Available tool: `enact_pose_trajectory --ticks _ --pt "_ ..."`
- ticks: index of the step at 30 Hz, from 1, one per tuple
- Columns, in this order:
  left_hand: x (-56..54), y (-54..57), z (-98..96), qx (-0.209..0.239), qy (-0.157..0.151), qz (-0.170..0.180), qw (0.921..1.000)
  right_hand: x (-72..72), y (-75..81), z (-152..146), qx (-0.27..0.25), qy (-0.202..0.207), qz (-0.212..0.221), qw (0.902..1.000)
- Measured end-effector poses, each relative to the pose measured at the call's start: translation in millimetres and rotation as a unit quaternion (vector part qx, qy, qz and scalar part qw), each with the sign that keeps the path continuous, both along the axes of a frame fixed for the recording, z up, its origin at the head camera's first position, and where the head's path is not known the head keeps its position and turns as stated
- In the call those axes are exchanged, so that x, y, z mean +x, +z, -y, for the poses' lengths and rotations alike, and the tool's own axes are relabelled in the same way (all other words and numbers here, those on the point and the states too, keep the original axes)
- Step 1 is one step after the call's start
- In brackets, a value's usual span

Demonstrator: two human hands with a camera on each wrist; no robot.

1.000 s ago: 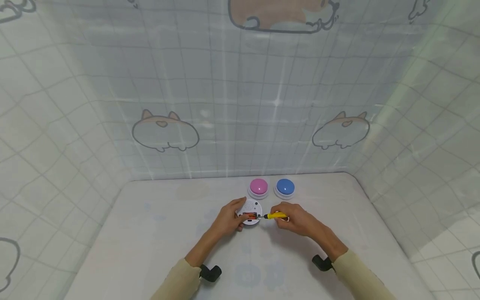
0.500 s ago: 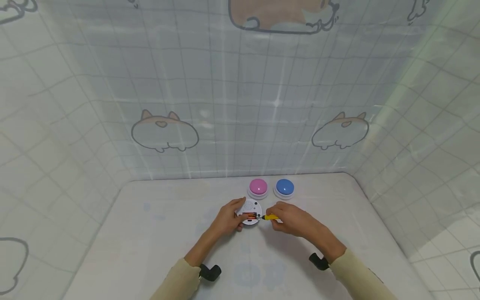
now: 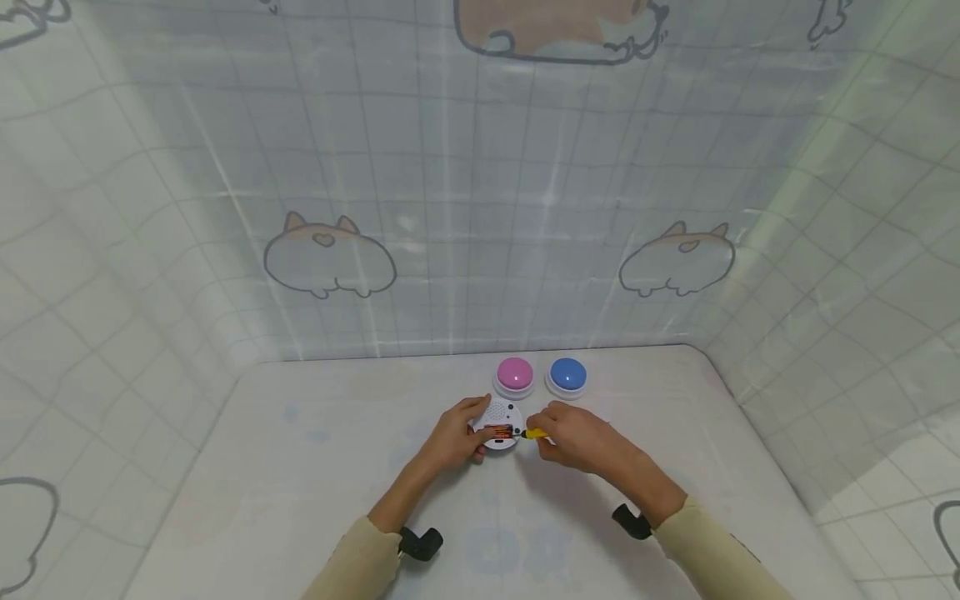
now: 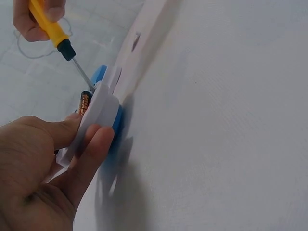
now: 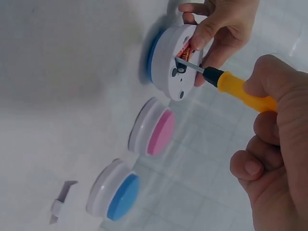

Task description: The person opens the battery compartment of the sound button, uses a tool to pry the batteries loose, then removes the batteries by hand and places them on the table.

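My left hand [image 3: 453, 437] grips a round white push-button [image 5: 165, 65] by its edge, thumb over the upper face. It is upside down, its blue dome below, as the right wrist view shows. Batteries [image 5: 187, 53] sit in its uncovered compartment. In my right hand [image 3: 581, 437] is a screwdriver [image 5: 236, 87] with a yellow handle and black collar, pinched between thumb and fingers. Its metal shaft reaches the compartment at one end of the batteries; the exact contact of the tip is too small to tell.
A pink push-button [image 3: 515, 375] and a blue push-button [image 3: 567, 375] stand dome up behind the hands. A small whitish piece [image 5: 57, 208] lies near the blue one in the right wrist view. Patterned curtain-like walls [image 3: 480, 250] enclose the white table [image 3: 300, 500].
My right hand has shifted a little to the left with the screwdriver, closer to the held push-button. The left hand keeps its grip in nearly the same place.
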State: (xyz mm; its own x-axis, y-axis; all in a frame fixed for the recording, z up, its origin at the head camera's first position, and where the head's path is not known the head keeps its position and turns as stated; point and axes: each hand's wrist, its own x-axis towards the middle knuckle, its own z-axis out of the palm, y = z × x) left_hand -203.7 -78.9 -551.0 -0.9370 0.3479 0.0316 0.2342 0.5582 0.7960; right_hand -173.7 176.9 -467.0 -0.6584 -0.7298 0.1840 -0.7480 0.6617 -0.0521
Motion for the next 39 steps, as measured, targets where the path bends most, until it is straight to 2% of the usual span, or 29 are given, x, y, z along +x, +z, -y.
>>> enact_pose_trajectory --ticks 5,12,19,24,27,32,36,39 --pt "-0.5 0.0 1.3 -0.002 0.000 -0.005 1.0000 -0.3 1.4 1.6 0.003 0.021 -0.018 0.9996" --pt "1.4 0.3 1.1 0.009 -0.005 0.003 0.9999 -2.4 -3.3 -1.8 -0.001 -0.015 -0.001 0.9999" --pt "1.6 0.3 -0.1 0.020 -0.004 0.007 0.9998 -0.7 -0.4 3.9 0.001 0.035 -0.058 0.9977" --pt "0.7 -0.6 -1.0 0.017 -0.004 -0.004 0.9998 1.9 1.3 6.7 0.018 0.037 -0.079 0.9960" --pt "0.2 -1.1 -1.8 0.025 -0.008 -0.001 0.9996 1.9 0.4 4.1 0.009 0.029 -0.067 0.9973" --pt "-1.0 -1.4 -3.1 0.034 -0.016 -0.002 0.9993 -2.0 -5.8 -7.0 -0.028 0.001 -0.010 0.9996" --pt "-0.3 -2.6 -2.0 0.029 -0.012 -0.006 0.9995 -4.2 -11.9 -17.2 -0.059 -0.020 0.037 0.9973" --pt "0.7 -4.1 0.0 0.023 -0.008 -0.002 0.9997 -4.4 -13.7 -21.7 -0.074 -0.018 0.048 0.9959"
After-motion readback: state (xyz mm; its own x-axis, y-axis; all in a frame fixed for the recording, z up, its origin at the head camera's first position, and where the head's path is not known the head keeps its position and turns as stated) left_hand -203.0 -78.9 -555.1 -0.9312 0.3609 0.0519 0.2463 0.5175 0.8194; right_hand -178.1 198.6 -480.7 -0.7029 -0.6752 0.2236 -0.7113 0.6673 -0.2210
